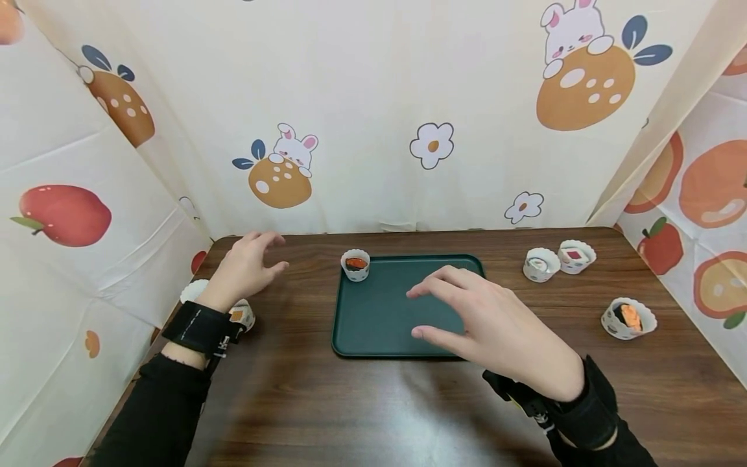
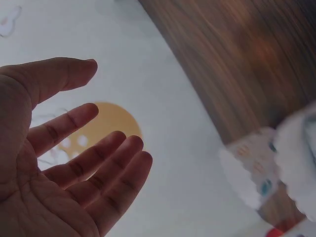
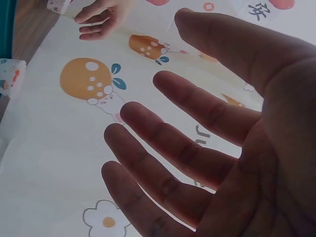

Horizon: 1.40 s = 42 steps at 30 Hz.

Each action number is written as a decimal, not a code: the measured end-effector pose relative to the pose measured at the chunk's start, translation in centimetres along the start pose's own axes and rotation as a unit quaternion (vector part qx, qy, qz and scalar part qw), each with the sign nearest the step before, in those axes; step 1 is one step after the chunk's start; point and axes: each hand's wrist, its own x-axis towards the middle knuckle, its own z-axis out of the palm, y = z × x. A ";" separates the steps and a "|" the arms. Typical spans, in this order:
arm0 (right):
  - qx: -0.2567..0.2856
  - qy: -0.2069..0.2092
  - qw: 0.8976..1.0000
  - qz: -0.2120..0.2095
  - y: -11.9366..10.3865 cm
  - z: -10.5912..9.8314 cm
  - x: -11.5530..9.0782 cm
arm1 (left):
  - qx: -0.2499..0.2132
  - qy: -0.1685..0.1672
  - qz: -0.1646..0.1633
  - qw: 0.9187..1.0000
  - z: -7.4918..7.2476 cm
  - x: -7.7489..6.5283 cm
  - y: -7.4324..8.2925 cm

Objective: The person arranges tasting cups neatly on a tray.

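A dark green tray (image 1: 373, 324) lies mid-table. On its far left corner stands a small scalloped paper cup (image 1: 355, 265) with an orange-topped piece, perhaps sushi. My right hand (image 1: 473, 311) hovers over the tray's right half, fingers spread and loosely bent, holding nothing; the right wrist view shows its bare palm (image 3: 256, 182). Towards the table's far left edge my left hand (image 1: 245, 269) is held up, its palm (image 2: 44, 207) bare in the left wrist view. Beneath that wrist, a cup with an orange-topped piece (image 1: 242, 314) and a white cup (image 1: 192, 290) are partly hidden.
At the right stand two paper cups close together, one with a white-topped piece (image 1: 539, 264), the other with a pink-centred piece (image 1: 576, 257). Nearer the right edge is a cup with an orange-and-black piece (image 1: 629, 318). Printed cloth (image 1: 362, 84) hangs behind and beside the wooden table (image 1: 315, 402).
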 end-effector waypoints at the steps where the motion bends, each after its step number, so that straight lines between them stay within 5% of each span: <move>1: -0.001 0.000 1.000 -0.003 -0.1 0.0 -0.1 | -0.001 -0.005 -0.004 1.000 -0.1 0.1 -0.4; 18: -0.001 -0.005 1.000 -0.016 -0.5 -0.3 -0.5 | 0.020 -0.065 -0.085 0.994 -0.4 1.1 -5.8; 31: -0.001 -0.014 1.000 -0.018 -0.3 -0.1 -0.5 | 0.037 -0.097 -0.114 0.988 0.6 1.2 -8.2; 42: -0.002 -0.017 1.000 -0.019 -0.2 0.0 -0.4 | 0.044 -0.110 -0.109 0.987 0.9 1.4 -8.3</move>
